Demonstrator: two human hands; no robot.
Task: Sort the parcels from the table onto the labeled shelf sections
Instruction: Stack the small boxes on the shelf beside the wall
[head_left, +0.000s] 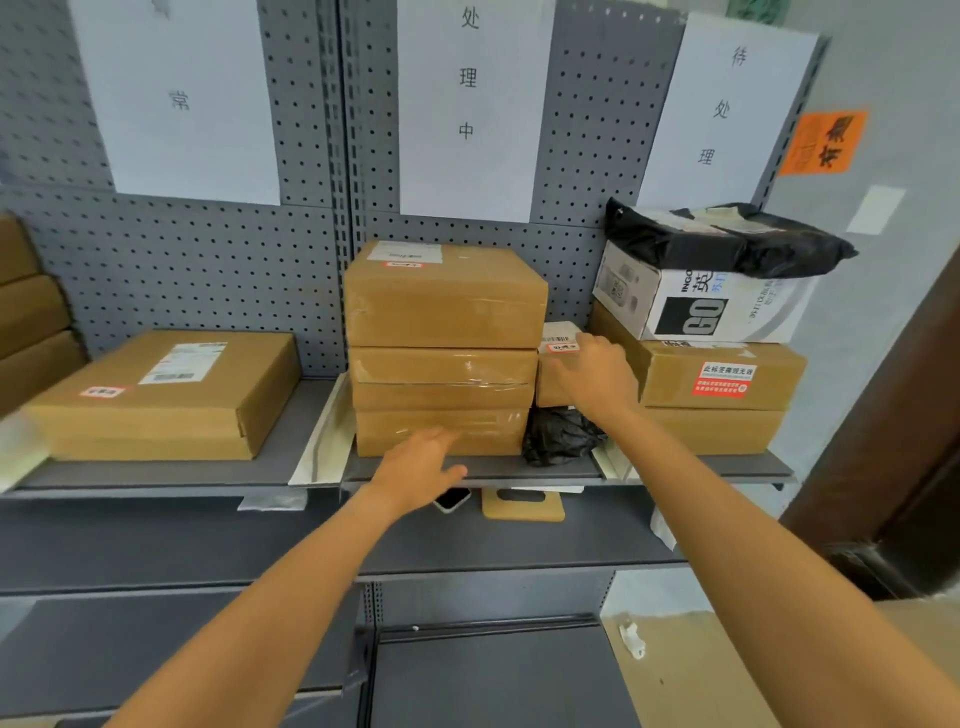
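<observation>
Head view: both arms reach out to the grey shelf (156, 480), middle section. The left hand (415, 470) hovers with fingers spread and loose, gripping nothing, right at the front face of the bottom box (441, 431) in a stack of brown cartons; whether the fingertips touch the cardboard cannot be told. Above it sits the big top carton (444, 296), white label up.

Over to the right hand (597, 371): fingers extended, laid against a small brown parcel (550, 379) squeezed between the middle stack and the right-hand pile. It presses on the parcel's front and top edge, no curl round it visible. That parcel rests on a crumpled black bag (561, 434).

Right section: a brown box with a red sticker (722, 376), a white printed box (696, 304) on it, a black mailer (727, 239) on top. Left section: 1 flat carton (161, 395) lying alone. 3 paper signs hang on the pegboard; the middle sign (467, 104) is above the stack.
</observation>
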